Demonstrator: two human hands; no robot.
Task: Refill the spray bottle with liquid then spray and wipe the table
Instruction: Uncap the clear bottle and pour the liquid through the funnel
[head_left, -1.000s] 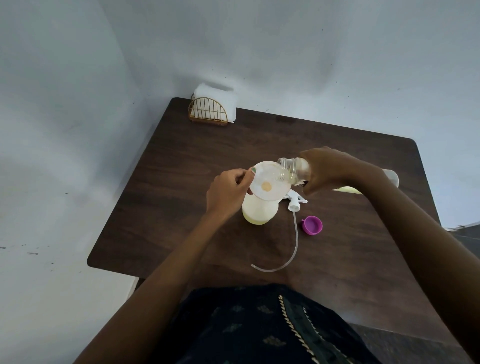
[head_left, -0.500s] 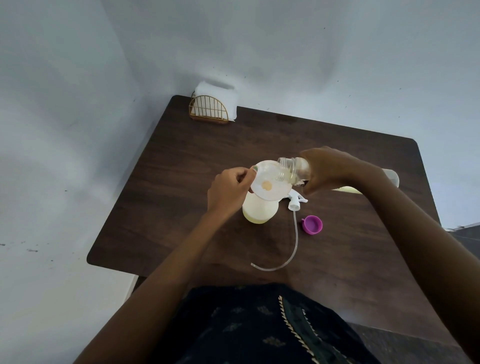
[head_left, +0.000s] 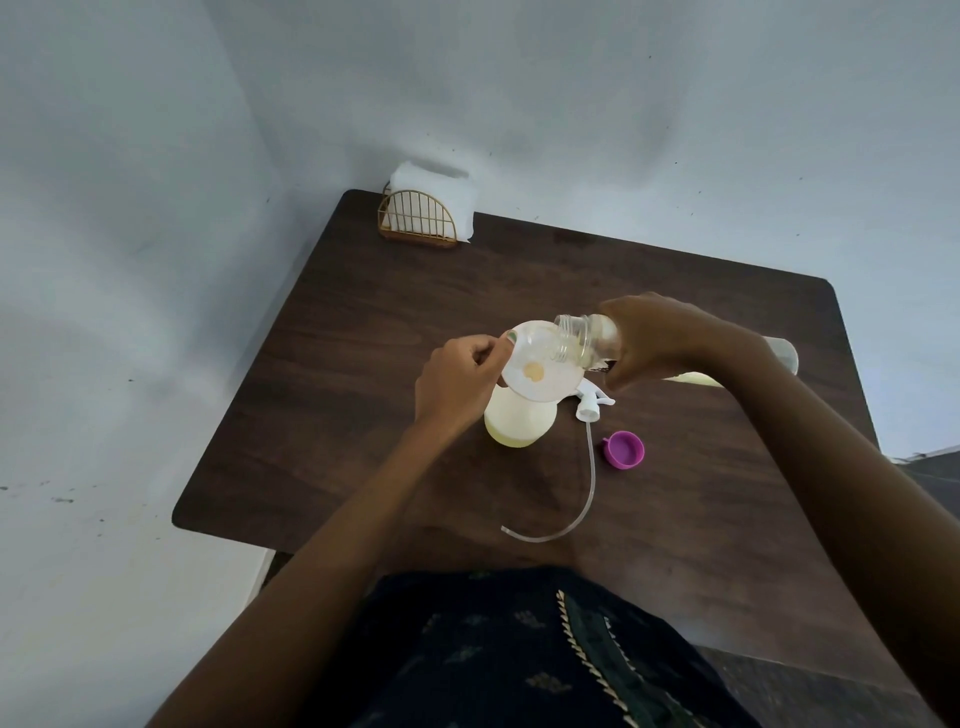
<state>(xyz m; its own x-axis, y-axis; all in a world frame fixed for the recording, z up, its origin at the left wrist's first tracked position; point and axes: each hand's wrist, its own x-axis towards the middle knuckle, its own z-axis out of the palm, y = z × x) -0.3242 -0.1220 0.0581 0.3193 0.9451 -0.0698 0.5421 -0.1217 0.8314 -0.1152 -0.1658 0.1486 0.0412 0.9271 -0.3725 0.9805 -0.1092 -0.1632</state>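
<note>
A dark wooden table (head_left: 363, 415) with rounded corners stands against a pale wall; at its far left corner sits a gold wire napkin holder (head_left: 418, 221) stuffed with white napkins (head_left: 436, 182); near the middle stands a pale yellow spray bottle (head_left: 519, 423) with a clear funnel (head_left: 540, 364) in its neck; just right of it lies the white spray head (head_left: 592, 402), its clear tube (head_left: 582, 499) curving nearward; a purple cap (head_left: 624, 450) lies beside the tube.

the right hand (head_left: 657, 340) hides most of the refill bottle (head_left: 587, 340).
</note>
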